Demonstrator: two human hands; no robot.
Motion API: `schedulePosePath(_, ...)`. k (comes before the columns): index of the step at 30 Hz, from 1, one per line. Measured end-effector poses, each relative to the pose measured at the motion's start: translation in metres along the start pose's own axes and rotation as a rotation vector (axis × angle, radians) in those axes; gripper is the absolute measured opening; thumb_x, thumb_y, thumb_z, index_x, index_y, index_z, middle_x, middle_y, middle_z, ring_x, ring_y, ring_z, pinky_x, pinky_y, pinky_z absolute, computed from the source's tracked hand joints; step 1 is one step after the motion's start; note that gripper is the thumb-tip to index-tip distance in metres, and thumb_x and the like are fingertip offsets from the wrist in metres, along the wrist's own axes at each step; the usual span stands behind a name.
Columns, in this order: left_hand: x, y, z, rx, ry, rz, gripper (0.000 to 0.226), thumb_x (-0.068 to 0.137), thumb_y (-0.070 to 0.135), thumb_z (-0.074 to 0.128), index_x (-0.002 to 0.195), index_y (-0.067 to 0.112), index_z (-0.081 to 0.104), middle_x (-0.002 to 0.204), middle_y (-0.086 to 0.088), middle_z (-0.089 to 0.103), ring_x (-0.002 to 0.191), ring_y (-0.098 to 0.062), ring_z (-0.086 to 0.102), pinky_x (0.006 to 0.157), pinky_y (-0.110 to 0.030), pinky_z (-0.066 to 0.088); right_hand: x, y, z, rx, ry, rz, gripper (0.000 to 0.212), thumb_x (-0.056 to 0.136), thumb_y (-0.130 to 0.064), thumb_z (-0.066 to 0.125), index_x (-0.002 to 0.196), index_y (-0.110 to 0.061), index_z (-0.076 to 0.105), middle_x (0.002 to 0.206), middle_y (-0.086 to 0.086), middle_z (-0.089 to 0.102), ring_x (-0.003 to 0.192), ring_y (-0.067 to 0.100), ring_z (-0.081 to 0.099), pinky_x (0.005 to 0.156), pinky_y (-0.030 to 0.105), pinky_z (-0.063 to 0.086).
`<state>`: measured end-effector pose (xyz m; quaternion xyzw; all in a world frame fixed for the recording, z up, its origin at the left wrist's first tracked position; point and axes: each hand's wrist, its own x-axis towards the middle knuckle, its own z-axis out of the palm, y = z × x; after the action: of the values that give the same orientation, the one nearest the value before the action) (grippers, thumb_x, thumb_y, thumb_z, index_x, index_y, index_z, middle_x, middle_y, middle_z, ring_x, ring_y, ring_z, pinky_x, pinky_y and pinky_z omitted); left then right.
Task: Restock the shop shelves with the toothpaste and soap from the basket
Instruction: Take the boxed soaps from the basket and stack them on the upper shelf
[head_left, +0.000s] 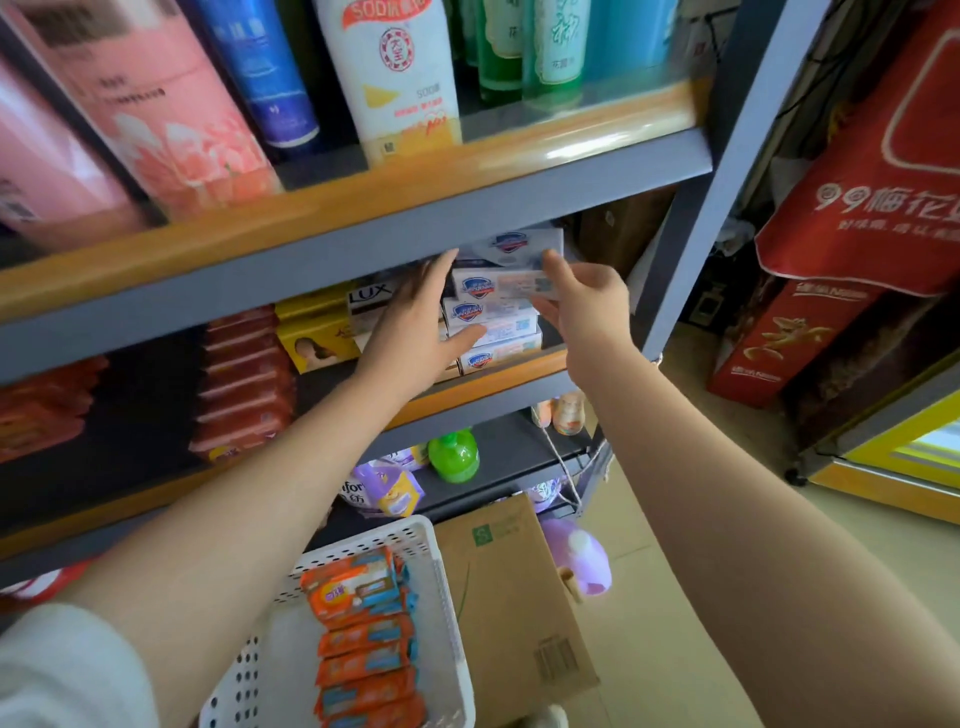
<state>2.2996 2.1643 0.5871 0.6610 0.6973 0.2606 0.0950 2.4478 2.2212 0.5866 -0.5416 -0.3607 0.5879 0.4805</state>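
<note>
The step in hand looks like stacking soap on the middle grey metal shelf. The right hand pinches a white-and-blue boxed soap bar atop the stack of matching boxes; the left hand, at nine o'clock of the stack, lies flat-fingered against its side. The next move probably calls for sliding the box squarely in. Headroom under the upper shelf edge is tight, another white box already near it. At six o'clock, the white perforated plastic basket holds orange-wrapped soap packs.
</note>
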Motion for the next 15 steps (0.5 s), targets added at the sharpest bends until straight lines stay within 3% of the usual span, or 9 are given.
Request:
schedulePosePath(3, 0.008, -0.003, -0.004, 0.066, -0.02, 0.001, 0.073, 0.081, 0.027, 0.067, 0.142, 0.021, 0.027, 0.149, -0.004, 0.029, 0.136, -0.022, 0.031, 0.107, -0.039, 0.034, 0.006, 0.003, 0.002, -0.102, -0.063, -0.034, 0.034, 0.086, -0.033, 0.062, 0.107, -0.007, 0.057, 0.104, 0.009, 0.066, 0.074, 0.009, 0.065, 0.08, 0.027, 0.057)
schedulePosePath(6, 0.023, -0.006, -0.006, 0.072, -0.053, -0.085, 0.065, 0.081, 0.03, 0.066, 0.137, 0.02, 0.034, 0.142, -0.006, 0.042, 0.129, -0.025, 0.04, 0.103, -0.039, 0.038, 0.006, 0.011, -0.01, -0.17, -0.114, -0.137, 0.036, 0.085, -0.031, 0.064, 0.114, -0.01, 0.058, 0.107, 0.003, 0.066, 0.078, 0.008, 0.063, 0.069, 0.022, 0.055)
schedulePosePath(8, 0.033, -0.004, -0.008, 0.025, -0.062, -0.11, 0.054, 0.082, 0.03, 0.066, 0.128, 0.013, 0.043, 0.133, -0.007, 0.051, 0.12, -0.024, 0.049, 0.095, -0.031, 0.039, 0.007, 0.02, -0.02, -0.249, -0.15, -0.21, 0.029, 0.085, -0.024, 0.065, 0.111, -0.014, 0.06, 0.103, -0.008, 0.065, 0.077, 0.005, 0.062, 0.061, 0.023, 0.053)
schedulePosePath(10, 0.041, 0.0, -0.012, -0.003, -0.111, -0.09, 0.044, 0.083, 0.025, 0.066, 0.119, 0.007, 0.048, 0.122, -0.006, 0.055, 0.108, -0.018, 0.052, 0.082, -0.019, 0.035, 0.009, 0.027, -0.024, -0.329, -0.158, -0.273, 0.026, 0.085, -0.018, 0.064, 0.111, -0.015, 0.061, 0.098, -0.017, 0.063, 0.073, 0.001, 0.063, 0.063, 0.023, 0.057)
schedulePosePath(12, 0.046, 0.002, -0.014, -0.017, -0.182, -0.067, 0.038, 0.082, 0.021, 0.066, 0.112, 0.004, 0.051, 0.108, -0.002, 0.054, 0.097, -0.012, 0.05, 0.069, -0.012, 0.03, 0.013, 0.03, -0.021, -0.369, -0.141, -0.317, 0.026, 0.087, -0.016, 0.062, 0.113, -0.015, 0.06, 0.101, -0.013, 0.064, 0.077, 0.003, 0.064, 0.067, 0.024, 0.058)
schedulePosePath(15, 0.049, -0.003, -0.012, -0.097, -0.249, -0.071, 0.048, 0.079, 0.022, 0.069, 0.122, 0.008, 0.051, 0.116, -0.001, 0.057, 0.107, -0.014, 0.053, 0.083, -0.015, 0.038, 0.018, 0.029, -0.014, -0.391, -0.108, -0.343, 0.025, 0.088, -0.015, 0.059, 0.113, -0.017, 0.059, 0.104, -0.008, 0.065, 0.075, 0.009, 0.064, 0.066, 0.023, 0.057)
